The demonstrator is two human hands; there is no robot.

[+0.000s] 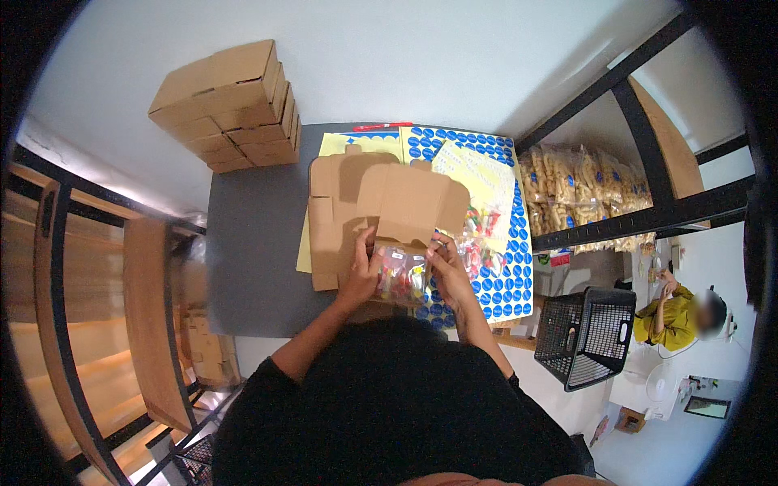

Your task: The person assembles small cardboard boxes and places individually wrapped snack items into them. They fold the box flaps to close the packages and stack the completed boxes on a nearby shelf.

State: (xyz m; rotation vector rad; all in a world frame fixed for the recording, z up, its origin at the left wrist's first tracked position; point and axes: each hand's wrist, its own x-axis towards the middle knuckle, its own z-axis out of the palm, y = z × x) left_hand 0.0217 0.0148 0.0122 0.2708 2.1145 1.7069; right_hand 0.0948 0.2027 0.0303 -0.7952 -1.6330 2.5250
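Note:
In front of my body a small cardboard box (413, 200) has its lid flap raised, pointing away from me. My left hand (363, 273) grips its left side, and my right hand (448, 270) grips its right side. Clear plastic packets (401, 276) with red, yellow and green contents show in the box between my hands. Further packets (483, 222) of this kind lie to the right of the box, over the sticker sheets. An unfolded cardboard box blank (334, 225) lies to the left, partly beneath the box.
Sheets of round blue stickers (510, 261) cover the right of the grey table (255, 243). Closed cardboard boxes (237, 109) are stacked at back left. A red pen (383, 127) lies by the wall. To the right are bagged goods (577, 182), a black crate (583, 337) and a person (668, 316).

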